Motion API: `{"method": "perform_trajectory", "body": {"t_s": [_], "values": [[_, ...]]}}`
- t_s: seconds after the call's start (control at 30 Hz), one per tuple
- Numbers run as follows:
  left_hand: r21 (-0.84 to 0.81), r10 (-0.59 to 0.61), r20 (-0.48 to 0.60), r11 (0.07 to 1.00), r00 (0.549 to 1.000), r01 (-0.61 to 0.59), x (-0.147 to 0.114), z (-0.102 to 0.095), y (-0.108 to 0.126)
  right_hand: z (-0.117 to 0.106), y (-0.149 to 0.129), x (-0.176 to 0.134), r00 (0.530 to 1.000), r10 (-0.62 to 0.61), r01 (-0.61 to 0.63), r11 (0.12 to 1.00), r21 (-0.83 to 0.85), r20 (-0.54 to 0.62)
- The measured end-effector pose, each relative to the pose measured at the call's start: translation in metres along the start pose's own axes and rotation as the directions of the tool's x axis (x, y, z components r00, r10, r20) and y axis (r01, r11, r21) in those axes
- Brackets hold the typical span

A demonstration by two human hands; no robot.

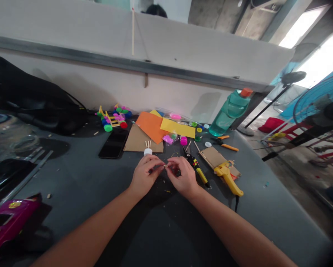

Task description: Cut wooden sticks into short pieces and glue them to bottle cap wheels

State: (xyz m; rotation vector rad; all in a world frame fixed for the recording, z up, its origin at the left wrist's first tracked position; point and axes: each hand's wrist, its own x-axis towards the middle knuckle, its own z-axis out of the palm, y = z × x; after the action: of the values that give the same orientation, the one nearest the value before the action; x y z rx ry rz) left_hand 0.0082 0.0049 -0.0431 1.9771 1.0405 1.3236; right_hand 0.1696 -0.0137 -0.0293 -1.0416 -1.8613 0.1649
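My left hand (145,174) and my right hand (183,175) meet over the dark table, fingertips pinched close together. Between them is a small pale piece (165,166), perhaps wood, mostly hidden by the fingers. Just beyond my left hand stands a white cap (148,151) with several short wooden sticks (148,144) upright at it. Right beside my right hand lie black-and-yellow pliers (197,168). A brown cardboard sheet (133,142) lies behind my left hand, partly under orange paper (149,125).
Rightward are a yellow glue gun (228,176) on cardboard (212,156), orange-handled cutters (229,147) and a teal bottle (229,113). A phone (113,144), a colourful small model (113,119), a black bag (30,96) and a magenta device (15,217) occupy the left.
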Motion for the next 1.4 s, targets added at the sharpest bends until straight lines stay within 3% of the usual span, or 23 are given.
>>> {"method": "perform_trajectory", "body": {"t_s": [0.13, 0.27, 0.4, 0.53, 0.63, 1.0, 1.2, 1.4], "values": [[-0.001, 0.047, -0.033, 0.999, 0.998, -0.047, 0.001, 0.000, 0.000, -0.002, -0.001, 0.001, 1.000, -0.023, 0.024, 1.000, -0.021, 0.012], [-0.009, 0.015, -0.035, 1.000, 0.999, -0.015, 0.001, -0.002, 0.004, -0.002, -0.001, 0.001, 0.999, 0.001, -0.002, 1.000, 0.013, 0.034], [-0.071, -0.167, 0.024, 0.983, 0.986, 0.169, 0.001, -0.001, 0.006, 0.002, 0.001, 0.000, 0.978, 0.203, -0.207, 0.969, 0.133, 0.043], [-0.179, -0.384, 0.130, 0.898, 0.914, 0.403, 0.002, -0.001, 0.006, 0.006, 0.003, 0.000, 0.921, 0.376, -0.388, 0.877, 0.282, 0.097], [-0.230, -0.449, 0.179, 0.846, 0.876, 0.481, 0.004, -0.001, 0.007, 0.008, 0.003, 0.000, 0.896, 0.427, -0.443, 0.837, 0.321, 0.123], [-0.270, -0.436, 0.211, 0.834, 0.875, 0.481, 0.005, -0.003, 0.005, 0.009, 0.003, 0.000, 0.867, 0.473, -0.494, 0.775, 0.394, 0.157], [-0.278, -0.364, 0.203, 0.869, 0.909, 0.410, 0.006, -0.002, 0.004, 0.010, 0.004, 0.002, 0.850, 0.501, -0.516, 0.733, 0.443, 0.163], [-0.439, -0.482, 0.190, 0.738, 0.855, 0.514, 0.008, -0.004, 0.008, 0.008, 0.009, 0.006, 0.787, 0.590, -0.578, 0.599, 0.554, 0.184]]}}
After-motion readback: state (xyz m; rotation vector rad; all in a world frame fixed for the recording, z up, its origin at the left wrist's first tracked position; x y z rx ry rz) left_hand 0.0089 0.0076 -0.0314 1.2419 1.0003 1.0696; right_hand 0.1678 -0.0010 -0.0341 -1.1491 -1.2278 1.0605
